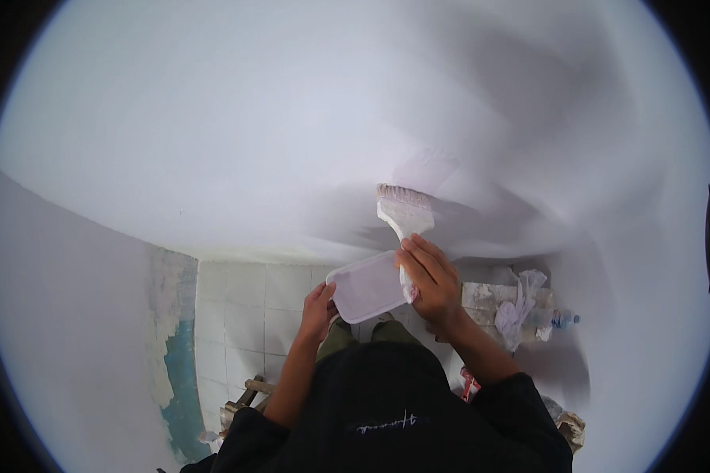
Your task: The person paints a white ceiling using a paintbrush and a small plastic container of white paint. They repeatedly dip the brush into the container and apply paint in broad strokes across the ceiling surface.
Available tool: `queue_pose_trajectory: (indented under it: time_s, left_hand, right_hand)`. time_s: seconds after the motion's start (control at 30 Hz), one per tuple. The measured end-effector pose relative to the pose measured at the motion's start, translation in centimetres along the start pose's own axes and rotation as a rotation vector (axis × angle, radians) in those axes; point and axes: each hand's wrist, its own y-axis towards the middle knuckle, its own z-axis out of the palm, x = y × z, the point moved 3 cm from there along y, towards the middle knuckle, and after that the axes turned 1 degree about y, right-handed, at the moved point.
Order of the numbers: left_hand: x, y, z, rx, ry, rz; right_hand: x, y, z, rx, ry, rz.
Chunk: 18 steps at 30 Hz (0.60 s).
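My right hand (431,282) is closed round the handle of a wide, paint-covered paintbrush (405,210), its bristles pointing up toward the white wall (237,158). A pale pinkish wet patch (424,170) shows on the wall just beyond the bristles; whether they touch it I cannot tell. By its left edge, my left hand (318,309) grips a shallow rectangular plastic tub (367,288) with rounded corners, filled with pale pinkish paint. The tub is level with my right hand, below the brush head.
White floor tiles (243,307) lie below. On the right are a paint-spattered block (481,296), a crumpled plastic bag (516,311) and a clear bottle (556,318). Wooden pieces (248,392) stand at lower left, beside a wall with a peeling teal patch (181,386).
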Motion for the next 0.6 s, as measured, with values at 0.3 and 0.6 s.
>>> queue_pose_trajectory:
  time_s: [0.3, 0.6]
  left_hand:
    - [-0.7, 0.8, -1.2, 0.053, 0.035, -0.009]
    - [-0.2, 0.7, -0.9, 0.049, -0.022, 0.008]
  right_hand:
    - [-0.9, -2.1, 3.9, 0.075, 0.018, 0.048]
    - [2.0, 1.8, -0.5, -0.005, -0.079, -0.046]
